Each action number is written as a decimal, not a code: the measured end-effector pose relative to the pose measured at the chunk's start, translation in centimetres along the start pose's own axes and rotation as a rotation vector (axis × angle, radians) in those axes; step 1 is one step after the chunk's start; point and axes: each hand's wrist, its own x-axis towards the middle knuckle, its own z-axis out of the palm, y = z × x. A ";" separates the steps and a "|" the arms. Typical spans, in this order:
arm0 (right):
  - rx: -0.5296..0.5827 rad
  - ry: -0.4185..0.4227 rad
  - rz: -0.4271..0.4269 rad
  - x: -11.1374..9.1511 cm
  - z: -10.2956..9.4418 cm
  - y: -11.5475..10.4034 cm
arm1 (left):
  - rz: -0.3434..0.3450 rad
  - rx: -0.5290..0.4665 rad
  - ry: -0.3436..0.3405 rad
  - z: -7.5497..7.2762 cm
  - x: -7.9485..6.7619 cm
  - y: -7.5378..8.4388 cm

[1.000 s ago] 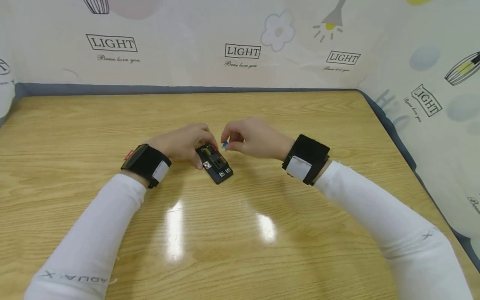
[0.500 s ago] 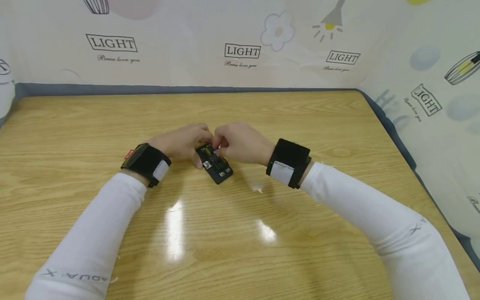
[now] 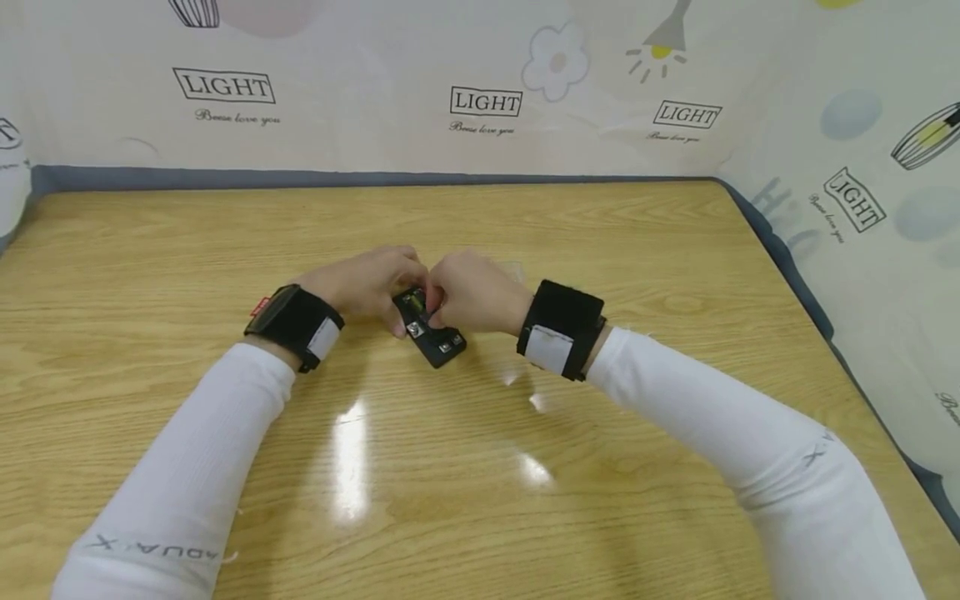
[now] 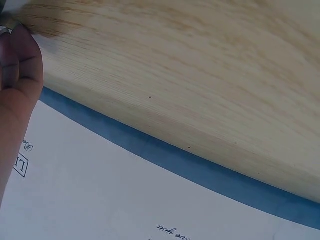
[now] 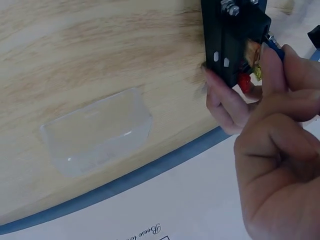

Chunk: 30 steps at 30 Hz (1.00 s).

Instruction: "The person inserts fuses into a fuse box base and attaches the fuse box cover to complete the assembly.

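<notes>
A black device (image 3: 437,350) with silver screw terminals lies tilted on the table in the head view. Its far end is gripped by my left hand (image 3: 367,283), whose fingers show at the left edge of the left wrist view. Over the device's right side is my right hand (image 3: 480,292). In the right wrist view it pinches a small blue piece with a metal end (image 5: 276,48) between thumb and fingers, close against the device's opening. Red (image 5: 244,83) and yellow-green parts show there. The exact contact is hidden by the fingers.
A clear plastic cover (image 5: 100,132) lies on the wooden table (image 3: 420,475), just beyond my right hand. Behind the table stands a printed white backdrop (image 3: 375,50), with a blue-grey strip (image 4: 165,150) along the table's edge.
My right hand has moved left with the blue piece, from beside the device to over it. The clear cover has come into sight behind that hand. The left hand stays in place.
</notes>
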 end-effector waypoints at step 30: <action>-0.155 0.035 0.026 -0.3 0.7 -1.7 | -0.024 -0.004 -0.004 0.0 0.0 -0.4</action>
